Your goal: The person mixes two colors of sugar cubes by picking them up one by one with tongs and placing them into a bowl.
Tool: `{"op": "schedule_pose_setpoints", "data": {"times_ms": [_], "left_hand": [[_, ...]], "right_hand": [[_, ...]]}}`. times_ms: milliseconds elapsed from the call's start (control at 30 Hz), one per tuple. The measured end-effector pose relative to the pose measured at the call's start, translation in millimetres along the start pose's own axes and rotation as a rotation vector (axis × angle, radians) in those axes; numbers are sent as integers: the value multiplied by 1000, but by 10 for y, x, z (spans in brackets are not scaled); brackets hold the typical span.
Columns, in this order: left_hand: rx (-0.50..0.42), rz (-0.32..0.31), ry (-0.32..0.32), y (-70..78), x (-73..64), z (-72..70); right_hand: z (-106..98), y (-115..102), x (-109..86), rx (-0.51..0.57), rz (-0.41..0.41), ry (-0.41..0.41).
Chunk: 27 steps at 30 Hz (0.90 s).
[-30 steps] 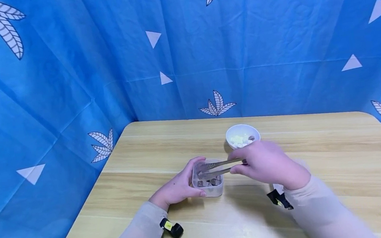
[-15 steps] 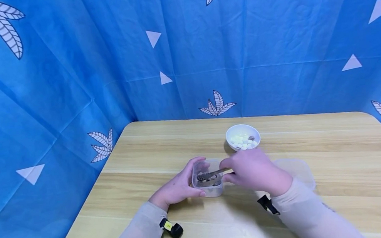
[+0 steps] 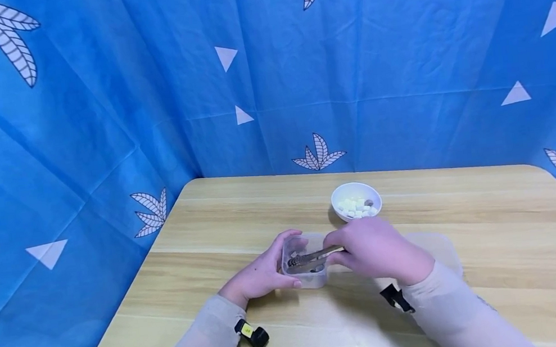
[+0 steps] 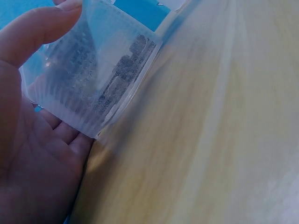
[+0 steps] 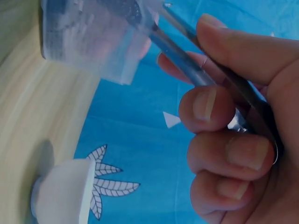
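Clear container [image 3: 312, 281] gripped at side by left hand [image 3: 263, 270]; tongs [image 3: 316, 255], reaching inside, held by right hand [image 3: 381, 248]. Container best braced firmly; dark pieces [image 4: 124, 71] best pinched squarely.

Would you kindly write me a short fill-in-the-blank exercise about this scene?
The person's ____ hand holds the clear, squarish plastic container.
The right hand grips silvery metal tongs whose tips are inside the ____.
On the pale wooden table, the round white bowl stands ____ from the person than the container.
The patterned cloth behind is mainly ____.

Missing words: left; container; farther; blue.
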<state>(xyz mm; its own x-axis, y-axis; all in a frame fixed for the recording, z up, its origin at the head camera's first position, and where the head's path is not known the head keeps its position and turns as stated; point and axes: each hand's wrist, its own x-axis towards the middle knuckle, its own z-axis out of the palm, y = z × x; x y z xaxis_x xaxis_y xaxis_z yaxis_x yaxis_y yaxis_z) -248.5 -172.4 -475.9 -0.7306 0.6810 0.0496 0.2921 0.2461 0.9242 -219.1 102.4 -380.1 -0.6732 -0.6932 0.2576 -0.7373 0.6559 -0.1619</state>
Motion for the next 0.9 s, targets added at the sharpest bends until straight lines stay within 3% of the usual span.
{"op": "schedule_pose_setpoints", "data": {"times_ms": [267, 667, 900], "left_hand": [[53, -7, 19, -5, 6, 11], [64, -80, 54, -8, -10, 28], [43, -24, 27, -28, 6, 14]], "right_hand": [[-143, 83, -58, 30, 10, 23], [-385, 249, -164, 15, 69, 57], [-487, 377, -231, 48, 126, 99]]}}
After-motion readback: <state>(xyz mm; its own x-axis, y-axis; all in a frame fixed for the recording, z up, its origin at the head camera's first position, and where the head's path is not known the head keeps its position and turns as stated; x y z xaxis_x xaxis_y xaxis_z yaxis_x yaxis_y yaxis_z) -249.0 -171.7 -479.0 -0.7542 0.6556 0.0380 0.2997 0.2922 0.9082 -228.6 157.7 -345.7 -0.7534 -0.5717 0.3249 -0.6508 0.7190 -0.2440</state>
